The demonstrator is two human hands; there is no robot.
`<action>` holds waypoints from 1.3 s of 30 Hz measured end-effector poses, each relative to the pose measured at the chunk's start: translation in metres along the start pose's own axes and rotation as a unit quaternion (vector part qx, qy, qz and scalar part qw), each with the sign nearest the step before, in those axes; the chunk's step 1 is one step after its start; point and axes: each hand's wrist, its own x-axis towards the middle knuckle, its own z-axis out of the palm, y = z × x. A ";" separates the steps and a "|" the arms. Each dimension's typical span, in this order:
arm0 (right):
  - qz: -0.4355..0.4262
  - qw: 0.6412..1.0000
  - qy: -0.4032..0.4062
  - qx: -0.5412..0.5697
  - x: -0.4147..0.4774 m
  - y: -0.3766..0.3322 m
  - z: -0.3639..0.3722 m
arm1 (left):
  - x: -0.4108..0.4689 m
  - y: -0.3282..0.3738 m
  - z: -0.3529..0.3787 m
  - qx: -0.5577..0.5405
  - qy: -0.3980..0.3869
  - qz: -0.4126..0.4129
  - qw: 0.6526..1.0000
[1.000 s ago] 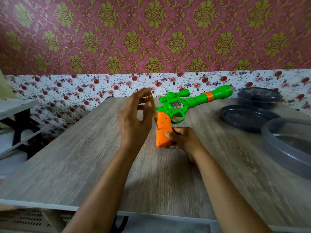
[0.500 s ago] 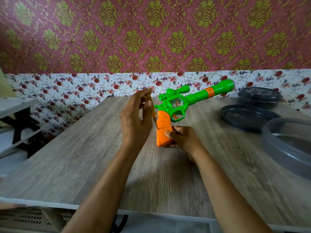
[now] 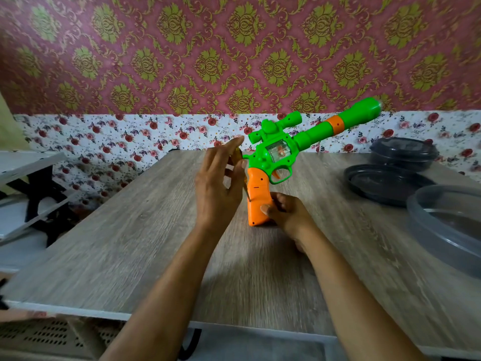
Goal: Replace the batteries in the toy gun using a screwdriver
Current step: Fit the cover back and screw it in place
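Pinching lightly, the left hand's (image 3: 218, 183) grip holds the screwdriver (image 3: 238, 155) between thumb and fingers. The back of the hand faces the camera, the wrist is raised off the table (image 3: 125, 246), and the fingers reach up toward 12 o'clock, only loosely bent. The tool slants down toward 5 o'clock from that grip, and its thin tip meets the left edge of the toy gun (image 3: 279, 152) on the orange handle, about halfway down. The gun stands just at 3 o'clock of the left hand, butt down on the table, its green barrel rising toward 2 o'clock against the flowered wall. At 4 o'clock of the butt, the right hand (image 3: 289, 214) has a closed grip on the lower handle: the thumb lies across its near face and the fingers wrap behind, out of sight. Most of the yellow screwdriver handle is hidden by the left fingers, and the screw itself is too small to make out. Farther toward 3 o'clock lie a black lid (image 3: 385, 185), a black container (image 3: 403, 152) behind it, and a grey tub (image 3: 442, 230) cut off by the frame edge.
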 end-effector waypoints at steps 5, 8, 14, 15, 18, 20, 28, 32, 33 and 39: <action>-0.007 0.999 -0.004 -0.037 0.000 0.001 -0.003 | -0.001 0.000 0.001 -0.002 -0.014 0.009 1.000; -0.020 0.998 0.001 -0.064 0.000 0.001 -0.004 | -0.002 -0.001 0.001 -0.012 -0.018 0.013 1.000; -0.052 0.989 0.009 -0.138 0.003 0.002 -0.005 | -0.001 0.005 0.003 -0.020 -0.038 0.001 0.999; -0.049 0.990 0.007 -0.135 0.003 0.002 -0.004 | -0.001 0.005 0.002 -0.018 -0.042 0.008 0.999; -0.045 0.991 0.008 -0.124 0.002 0.000 -0.005 | -0.001 0.006 0.000 -0.033 -0.043 0.012 0.998; -0.054 0.989 0.013 -0.137 0.000 0.000 -0.005 | 0.000 0.010 -0.002 -0.041 -0.041 0.004 0.998; -0.042 0.989 -0.002 -0.143 0.000 -0.003 -0.007 | -0.005 0.020 -0.006 0.008 -0.034 -0.014 0.999; -0.032 0.995 0.011 -0.090 0.001 0.001 -0.009 | -0.015 0.023 -0.002 -0.012 0.021 -0.025 0.999; -0.032 0.997 0.012 -0.072 0.002 0.002 -0.009 | -0.017 0.022 -0.003 -0.018 0.022 -0.030 0.999; -0.018 0.999 -0.008 -0.045 0.011 0.004 -0.013 | -0.020 0.014 -0.006 -0.005 -0.009 0.018 1.000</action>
